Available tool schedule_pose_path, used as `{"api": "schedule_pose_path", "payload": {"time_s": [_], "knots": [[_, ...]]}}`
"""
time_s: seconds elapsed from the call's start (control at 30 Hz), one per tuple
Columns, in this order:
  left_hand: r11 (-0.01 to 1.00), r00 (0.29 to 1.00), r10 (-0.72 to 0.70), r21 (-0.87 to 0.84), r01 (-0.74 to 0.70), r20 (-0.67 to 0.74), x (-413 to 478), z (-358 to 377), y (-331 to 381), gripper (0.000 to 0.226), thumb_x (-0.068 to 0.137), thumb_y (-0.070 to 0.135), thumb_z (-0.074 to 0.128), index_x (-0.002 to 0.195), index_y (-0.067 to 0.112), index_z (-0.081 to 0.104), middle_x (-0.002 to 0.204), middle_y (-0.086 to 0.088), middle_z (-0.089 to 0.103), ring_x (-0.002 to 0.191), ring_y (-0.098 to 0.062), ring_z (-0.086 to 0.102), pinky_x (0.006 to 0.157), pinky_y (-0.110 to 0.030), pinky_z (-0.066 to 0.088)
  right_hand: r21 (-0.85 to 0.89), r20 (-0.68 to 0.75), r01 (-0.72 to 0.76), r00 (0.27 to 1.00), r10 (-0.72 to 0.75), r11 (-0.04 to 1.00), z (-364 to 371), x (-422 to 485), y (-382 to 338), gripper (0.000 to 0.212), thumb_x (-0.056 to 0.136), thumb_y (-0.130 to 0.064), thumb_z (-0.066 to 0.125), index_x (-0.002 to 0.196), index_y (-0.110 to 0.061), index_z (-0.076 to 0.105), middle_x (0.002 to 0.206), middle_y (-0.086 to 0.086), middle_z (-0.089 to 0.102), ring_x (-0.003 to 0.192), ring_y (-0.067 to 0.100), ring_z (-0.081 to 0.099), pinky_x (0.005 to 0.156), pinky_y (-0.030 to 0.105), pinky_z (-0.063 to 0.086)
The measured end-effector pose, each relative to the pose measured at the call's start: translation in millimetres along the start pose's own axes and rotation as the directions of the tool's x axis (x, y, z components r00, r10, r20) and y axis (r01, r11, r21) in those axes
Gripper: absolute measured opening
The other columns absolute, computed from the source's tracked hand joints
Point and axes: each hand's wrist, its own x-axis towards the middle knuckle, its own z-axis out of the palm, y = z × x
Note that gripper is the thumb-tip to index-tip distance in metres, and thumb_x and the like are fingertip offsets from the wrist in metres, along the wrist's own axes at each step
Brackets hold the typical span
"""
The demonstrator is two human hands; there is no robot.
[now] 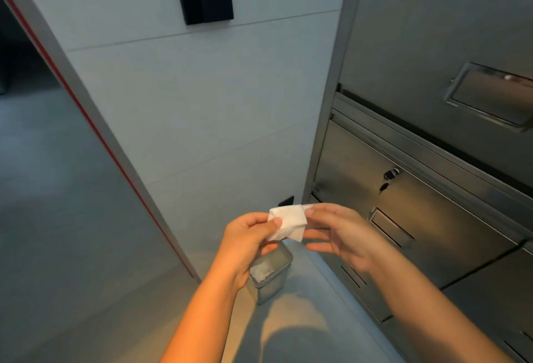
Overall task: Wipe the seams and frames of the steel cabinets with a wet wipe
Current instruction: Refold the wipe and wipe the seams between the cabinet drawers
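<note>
Lower centre of frame: left hand (250, 232) pinches left edge of white wet wipe (288, 222); right hand (343, 235) pinches its right corner, other fingers spread. Step looks like unfolding. Steel cabinets (432, 189) at right, untouched; next move likely needs wipe pressed along seam.

Workplace utility room: steel cabinets (375, 160), tiled wall (187, 117).

Open floor (86, 276) lies left of the steel cabinets (360, 160). A small metal bin (271, 276) stands near their foot, and a key (385, 186) juts from one cabinet front.
</note>
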Motion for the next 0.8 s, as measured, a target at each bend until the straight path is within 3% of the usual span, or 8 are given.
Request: {"api": "schedule_pose_path", "payload": {"time_s": [0.13,0.37,0.57,0.7,0.8], "knots": [[0.999,0.999,-0.041,0.002,0.041,0.021,13,-14,3,0.006,0.085,0.004,0.063,0.081,0.009,0.065,0.064,0.001,0.069,0.058,-0.007,0.066,0.053,-0.017,0.050,0.050,0.024,-0.057,0.998,0.056,0.997,14,16,-3,0.017,0.090,-0.016,0.058,0.105,-0.009,0.062,0.092,0.011,0.069,0.070,0.020,0.069,0.056,0.027,0.055],[0.995,0.995,-0.102,-0.001,0.102,-0.003,38,-23,4,0.008,0.085,0.002,0.063,0.081,0.009,0.064,0.067,-0.003,0.069,0.059,-0.012,0.068,0.050,-0.017,0.048,0.019,-0.034,-0.070,0.997,0.071,0.997,20,44,-3,0.009,0.087,-0.005,0.060,0.094,-0.009,0.063,0.077,0.007,0.070,0.062,0.017,0.069,0.055,0.023,0.056],[0.991,0.989,-0.136,-0.026,0.135,-0.059,64,-20,2,0.009,0.085,0.006,0.064,0.078,0.012,0.064,0.064,0.000,0.067,0.056,-0.008,0.064,0.050,-0.016,0.047,-0.003,-0.049,-0.061,0.997,0.061,0.998,15,74,-6,0.009,0.086,-0.003,0.061,0.091,-0.010,0.062,0.077,0.006,0.068,0.060,0.014,0.067,0.056,0.021,0.055],[0.989,0.984,-0.145,-0.039,0.142,-0.103,82,-15,5,0.007,0.085,0.006,0.064,0.082,0.011,0.064,0.072,-0.005,0.067,0.066,-0.015,0.063,0.057,-0.019,0.049,-0.036,-0.019,-0.062,0.998,0.061,0.997,8,97,-15,0.009,0.086,-0.002,0.061,0.086,-0.011,0.061,0.068,0.001,0.067,0.056,0.011,0.066,0.055,0.020,0.054],[0.989,0.979,-0.146,-0.039,0.142,-0.141,96,-10,11,0.005,0.085,0.007,0.063,0.085,0.011,0.064,0.075,-0.006,0.067,0.070,-0.017,0.063,0.057,-0.019,0.049,-0.060,0.011,-0.061,0.998,0.061,0.996,2,115,-24,0.009,0.086,-0.002,0.061,0.086,-0.011,0.061,0.072,0.002,0.066,0.058,0.011,0.066,0.056,0.020,0.054]]}}
